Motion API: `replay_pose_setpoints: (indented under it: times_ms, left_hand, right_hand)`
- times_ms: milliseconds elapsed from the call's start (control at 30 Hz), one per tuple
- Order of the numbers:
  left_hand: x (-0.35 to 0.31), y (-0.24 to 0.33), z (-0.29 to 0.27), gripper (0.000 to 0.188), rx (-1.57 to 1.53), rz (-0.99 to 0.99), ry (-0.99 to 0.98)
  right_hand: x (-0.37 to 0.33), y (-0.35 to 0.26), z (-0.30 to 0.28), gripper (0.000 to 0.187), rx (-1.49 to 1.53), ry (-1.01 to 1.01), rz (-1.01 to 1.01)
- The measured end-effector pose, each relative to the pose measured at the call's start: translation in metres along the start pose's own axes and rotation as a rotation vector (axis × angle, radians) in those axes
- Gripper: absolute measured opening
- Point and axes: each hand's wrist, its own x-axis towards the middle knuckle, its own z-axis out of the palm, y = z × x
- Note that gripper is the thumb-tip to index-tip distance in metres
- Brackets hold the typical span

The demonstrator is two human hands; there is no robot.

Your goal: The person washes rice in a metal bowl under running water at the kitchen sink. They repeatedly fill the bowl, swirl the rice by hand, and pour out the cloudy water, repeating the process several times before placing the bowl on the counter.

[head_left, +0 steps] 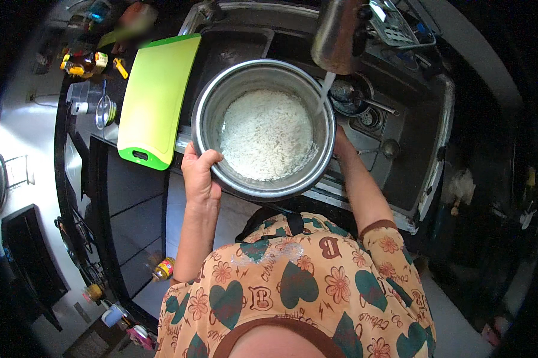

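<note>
A round metal pot (204,119) with white rice (268,134) inside is held at the front of the sink. My left hand (201,173) grips its lower left rim, thumb over the edge and fingers curled beneath. On the other side my right hand (340,145) bears against the pot's right wall; most of its fingers are hidden behind the metal. From the faucet (334,45) above, a stream of water (324,92) falls into the pot by its right rim. The rice looks wet and spread over the bottom.
A green cutting board (158,95) lies left of the pot. The dark sink (415,128) holds a small pan (349,98) and a ladle (390,148) near the drain. Bottles (84,64) and a glass bowl (105,112) stand farther left. A dish rack (400,27) is at the back right.
</note>
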Motion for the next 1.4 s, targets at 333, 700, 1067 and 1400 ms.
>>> replay_pose_setpoints:
  times_ms: [333,700,1067,1400]
  left_hand:
    - [-0.005,-0.004,0.033,0.038,0.010,-0.015,-0.029]
    - [0.002,-0.056,0.043,0.040,0.087,-0.005,0.045]
    - [-0.001,-0.048,0.031,0.035,0.105,0.048,0.200]
    - [0.021,-0.056,-0.012,0.033,0.038,-0.040,0.271]
  right_hand:
    - [-0.029,-0.022,-0.113,0.035,-0.503,0.734,-0.100]
    - [-0.154,-0.105,-0.139,0.043,-1.224,0.701,-0.244]
    - [-0.278,-0.146,-0.164,0.029,-1.165,0.726,-0.298]
    - [-0.294,-0.116,-0.308,0.012,-0.878,1.118,-0.451]
